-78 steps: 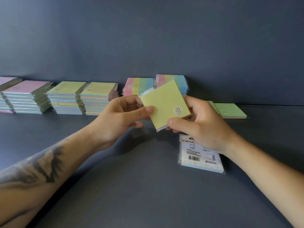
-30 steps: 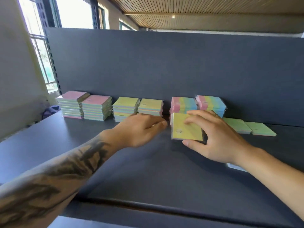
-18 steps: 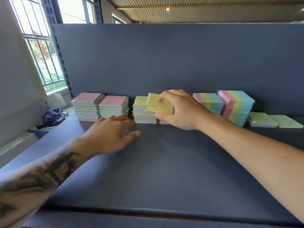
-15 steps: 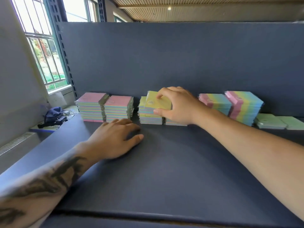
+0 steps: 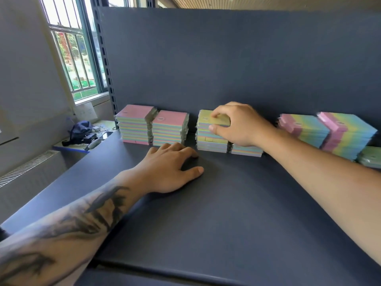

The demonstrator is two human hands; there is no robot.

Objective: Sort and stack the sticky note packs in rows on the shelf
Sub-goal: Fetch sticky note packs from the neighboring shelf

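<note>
A: Yellow was the top pack (image 5: 213, 119), and it lay on the third stack (image 5: 212, 134) from the left, against the dark back panel (image 5: 226, 58) of the shelf (image 5: 206, 213).

B: Which hand had it?

A: The right hand (image 5: 241, 125). Its fingers were curled over the top of the pack and the thumb pressed on the front edge, so the hand was grasping the pack while the pack sat on the stack.

B: And the left hand (image 5: 171, 168)?

A: It rested flat on the shelf in front of the stacks, palm down, fingers relaxed and a little spread. It was grasping nothing. The forearm carried a dark tattoo.

B: What else stood in the row?

A: Two stacks with pink tops, the first (image 5: 135, 126) and the second (image 5: 170, 129), were at the left, just beside each other. A lower stack (image 5: 246, 150) was under the right wrist, touching the third stack. Further right were two stacks of striped packs, one (image 5: 305, 129) and another (image 5: 348, 135), pink to blue across the top. At the right edge, a green pack (image 5: 370, 156) lay low.

B: Anything beyond the shelf?

A: A barred window (image 5: 76, 48) at the left, a ledge below it with a dark blue bag (image 5: 80, 130) and small items I could not identify.
</note>
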